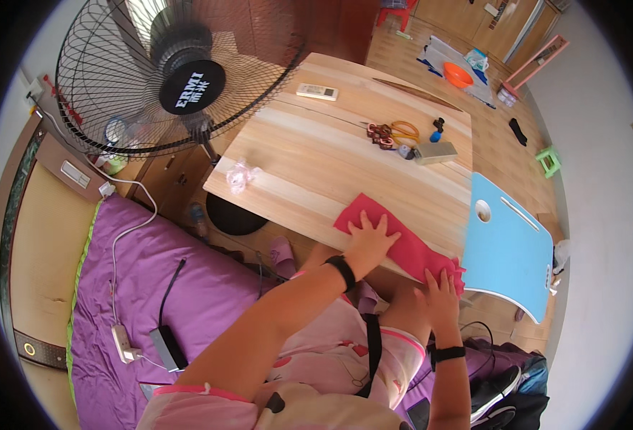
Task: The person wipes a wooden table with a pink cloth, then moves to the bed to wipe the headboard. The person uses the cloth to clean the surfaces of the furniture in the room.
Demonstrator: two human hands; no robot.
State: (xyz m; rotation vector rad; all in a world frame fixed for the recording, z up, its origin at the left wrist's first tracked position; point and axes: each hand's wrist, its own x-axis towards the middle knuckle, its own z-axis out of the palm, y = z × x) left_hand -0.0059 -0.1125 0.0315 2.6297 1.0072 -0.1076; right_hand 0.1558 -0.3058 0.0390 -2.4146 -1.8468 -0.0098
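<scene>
A folded piece of pinkish-red cloth lies along the near right edge of the wooden table, its right end ruffled. My left hand rests flat on the cloth's left part with the fingers spread. At the ruffled end, my right hand touches the cloth with its fingertips, fingers apart. Farther back on the table are scissors with orange handles, a brown and pink beaded item, a grey box and a small blue and black item.
A black-caged floor fan stands at the left. A white remote control and crumpled clear plastic lie on the table. A light blue folding table adjoins it at right. A purple bed cover with a power strip is at left.
</scene>
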